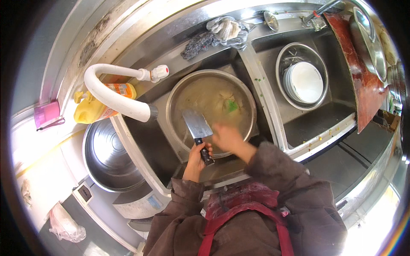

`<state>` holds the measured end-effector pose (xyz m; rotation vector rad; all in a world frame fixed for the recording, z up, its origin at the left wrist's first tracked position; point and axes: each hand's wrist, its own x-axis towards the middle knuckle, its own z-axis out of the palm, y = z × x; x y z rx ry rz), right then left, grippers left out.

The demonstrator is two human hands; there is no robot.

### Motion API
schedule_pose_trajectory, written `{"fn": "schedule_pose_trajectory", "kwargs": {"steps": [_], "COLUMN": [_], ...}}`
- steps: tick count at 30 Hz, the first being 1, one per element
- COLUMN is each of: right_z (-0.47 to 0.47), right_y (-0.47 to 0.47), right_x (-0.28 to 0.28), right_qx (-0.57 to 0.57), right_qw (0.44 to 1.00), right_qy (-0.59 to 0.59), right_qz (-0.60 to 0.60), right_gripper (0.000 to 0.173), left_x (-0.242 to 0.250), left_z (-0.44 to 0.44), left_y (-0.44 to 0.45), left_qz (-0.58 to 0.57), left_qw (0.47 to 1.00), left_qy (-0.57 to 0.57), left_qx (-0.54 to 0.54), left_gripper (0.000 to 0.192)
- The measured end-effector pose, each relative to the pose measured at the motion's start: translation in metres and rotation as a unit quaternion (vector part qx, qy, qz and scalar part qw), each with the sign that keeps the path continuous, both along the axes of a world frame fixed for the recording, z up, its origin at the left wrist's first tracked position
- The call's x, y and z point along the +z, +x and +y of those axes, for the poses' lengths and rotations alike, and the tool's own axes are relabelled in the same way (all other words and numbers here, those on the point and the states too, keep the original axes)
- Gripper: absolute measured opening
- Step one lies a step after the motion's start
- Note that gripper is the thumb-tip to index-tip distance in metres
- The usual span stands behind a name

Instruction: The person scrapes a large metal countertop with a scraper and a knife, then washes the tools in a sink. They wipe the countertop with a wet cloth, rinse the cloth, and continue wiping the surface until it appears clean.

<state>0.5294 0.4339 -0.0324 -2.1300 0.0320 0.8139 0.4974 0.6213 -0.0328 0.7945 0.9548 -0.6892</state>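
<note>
My left hand (196, 157) grips the dark riveted handle of a cleaver (197, 124). Its broad metal blade points away from me, over a large round metal basin (170, 105) in the left sink bowl. My right hand (229, 137) is blurred, just right of the blade and over the near part of the basin; whether its fingers hold anything is not clear. Cloudy brownish water (198, 88) fills the basin. A green piece (231, 105), perhaps a leaf or scrap, shows in the water on a pale, unclear lump.
A white curved faucet (109, 99) reaches over the left bowl beside yellow detergent bottles (86, 110). The right bowl (339, 76) holds a metal basin (279, 75) with stacked white bowls (306, 82). Rags (225, 30) lie on the back ledge; a reddish board (362, 86) leans at right.
</note>
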Motion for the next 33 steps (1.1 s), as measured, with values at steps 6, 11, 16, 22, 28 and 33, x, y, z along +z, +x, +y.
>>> {"fn": "schedule_pose_trajectory", "kwargs": {"steps": [6,11,16,22,28,33], "right_z": [-0.014,0.002,0.043,0.041,0.036,0.041], "right_y": [0.077,0.065,-0.001,0.012,0.040,0.004], "right_x": [-0.103,-0.083,-0.018,-0.035,-0.047,-0.025], "right_qx": [-0.024,-0.093,-0.028,0.039,0.033,0.054], "right_qw": [0.938,0.994,0.985,0.964,0.976,0.961], "right_qy": [-0.291,0.055,0.105,0.032,0.084,0.098], "right_qz": [-0.187,0.006,-0.131,-0.263,-0.200,-0.253], "right_gripper": [0.046,0.029,0.027,0.023,0.024,0.020], "left_x": [-0.018,-0.017,-0.001,0.026,0.031,0.035], "left_z": [0.016,0.007,0.001,0.009,0.014,0.013], "left_y": [-0.006,-0.007,-0.005,-0.013,-0.011,-0.007], "left_qz": [0.001,0.010,0.019,0.026,-0.023,-0.043], "left_qw": [1.000,1.000,0.999,0.980,0.986,0.987], "left_qy": [-0.024,-0.014,-0.028,-0.195,-0.163,-0.155], "left_qx": [-0.013,-0.022,-0.024,-0.007,0.011,0.025], "left_gripper": [0.015,0.015,0.009,0.010,0.013,0.011]}}
